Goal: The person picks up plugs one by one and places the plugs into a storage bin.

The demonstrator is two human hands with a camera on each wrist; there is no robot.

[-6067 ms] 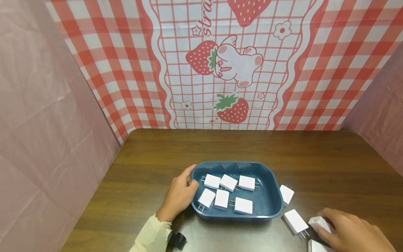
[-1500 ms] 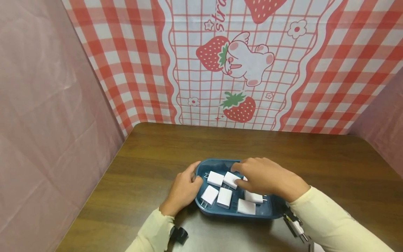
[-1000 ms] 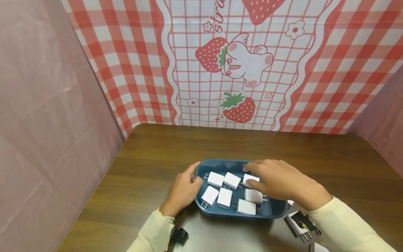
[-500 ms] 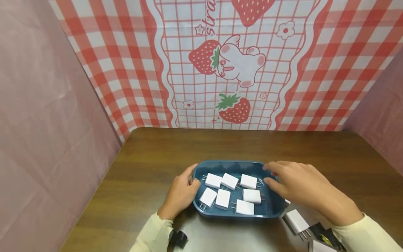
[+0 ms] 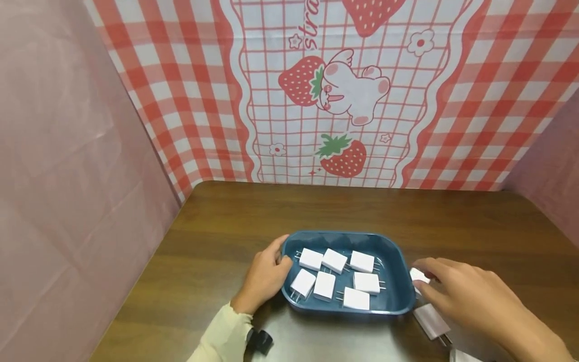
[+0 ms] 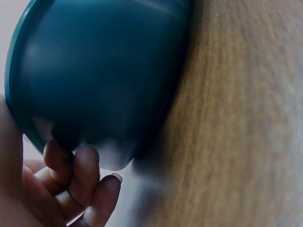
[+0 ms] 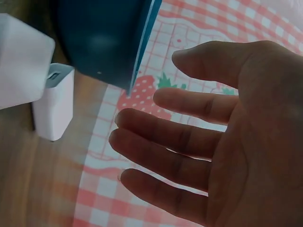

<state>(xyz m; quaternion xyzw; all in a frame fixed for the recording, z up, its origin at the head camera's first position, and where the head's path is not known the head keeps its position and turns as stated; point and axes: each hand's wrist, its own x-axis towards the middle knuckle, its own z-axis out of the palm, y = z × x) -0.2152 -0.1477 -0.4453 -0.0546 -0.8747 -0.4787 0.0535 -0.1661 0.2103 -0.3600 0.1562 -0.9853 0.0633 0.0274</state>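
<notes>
- The right hand (image 5: pixel 470 296) hovered with fingers spread and holding nothing, its fingertips just above a white charger (image 5: pixel 418 276) that lay on the table (image 5: pixel 344 211) just beside the right end of the blue tray (image 5: pixel 400 301)
- The left hand (image 5: pixel 264 276) gripped the tray's left rim, thumb over the edge and fingers curled against the outer wall (image 6: pixel 94 80)
- A second charger (image 5: pixel 431 322) lay near the right hand, shaded by it, with metal pins at its near-right end; its long axis ran from far left to near right
- The nearer charger's long axis seemed to run roughly along the tray's side, though the fingers covered much of it, so its pin direction could not be told from the head view; the right wrist view showed a port on one end (image 7: pixel 54 75) of a block beside the tray
- Seven chargers (image 5: pixel 366 283) lay flat in the tray in two rows, the back row's prongs pointing left and right, the front ones varied
- Risk: a loose, wide grasp could nudge the charger against the tray wall or pinch it by a corner so that it slipped
- Risk: a fresh block dropped in could land on prongs and sit tilted, as the tray was crowded
- Risk: if the left hand eased off, a bump from the right could slide the tray
</notes>
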